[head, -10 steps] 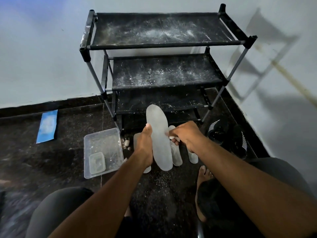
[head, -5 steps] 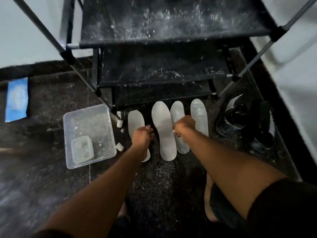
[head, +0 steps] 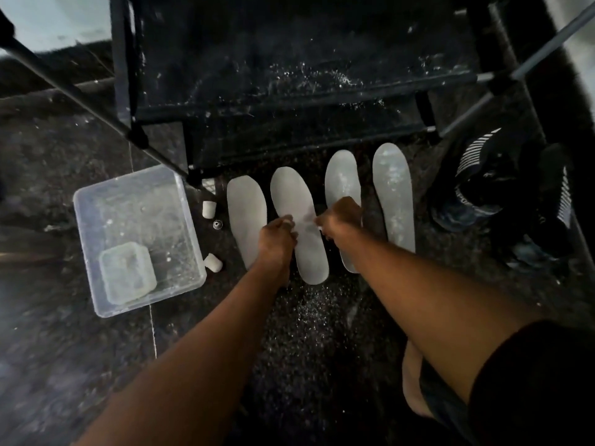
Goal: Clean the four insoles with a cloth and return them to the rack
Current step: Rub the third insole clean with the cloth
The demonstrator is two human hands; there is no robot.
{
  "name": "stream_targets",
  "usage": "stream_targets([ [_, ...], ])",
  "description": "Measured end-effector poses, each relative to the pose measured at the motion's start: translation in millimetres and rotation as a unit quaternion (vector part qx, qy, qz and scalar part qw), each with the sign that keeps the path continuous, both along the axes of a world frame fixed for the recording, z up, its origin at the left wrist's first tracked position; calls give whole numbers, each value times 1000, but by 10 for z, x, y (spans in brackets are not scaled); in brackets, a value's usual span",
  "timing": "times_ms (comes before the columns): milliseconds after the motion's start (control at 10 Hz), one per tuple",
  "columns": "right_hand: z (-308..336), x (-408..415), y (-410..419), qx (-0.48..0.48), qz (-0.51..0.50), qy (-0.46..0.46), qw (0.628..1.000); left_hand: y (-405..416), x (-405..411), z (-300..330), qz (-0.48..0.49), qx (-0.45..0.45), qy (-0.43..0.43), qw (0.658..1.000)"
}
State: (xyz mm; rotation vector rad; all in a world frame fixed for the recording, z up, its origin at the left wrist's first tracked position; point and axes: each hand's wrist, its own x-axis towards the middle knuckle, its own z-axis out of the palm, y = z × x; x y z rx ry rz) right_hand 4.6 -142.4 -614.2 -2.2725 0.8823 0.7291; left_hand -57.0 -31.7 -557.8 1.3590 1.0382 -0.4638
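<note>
Four pale insoles lie flat in a row on the dark floor, just in front of the black rack [head: 289, 75]. Counting from the clear tub side, they are the first insole [head: 245, 207], the second insole [head: 297, 220], the third insole [head: 342, 181] and the fourth insole [head: 393, 194], side by side but not touching. My left hand [head: 277, 238] is at the left edge of the second insole, with my fingers curled on that edge. My right hand [head: 339, 220] is at its right edge, fingers curled too, and it covers part of the third insole. The picture is blurry there, so I cannot tell how tight I hold. The clear tub [head: 135, 236] sits left of the rack's front leg, with a small box [head: 127, 273] inside. Black shoes [head: 502, 188] sit right of the rack.
</note>
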Motion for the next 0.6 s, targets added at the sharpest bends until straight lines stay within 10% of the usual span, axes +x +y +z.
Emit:
stream_targets([
  [600,272,102,-932,-22,-40,-90,995,-699,332,-92,2,-18,16,1000],
])
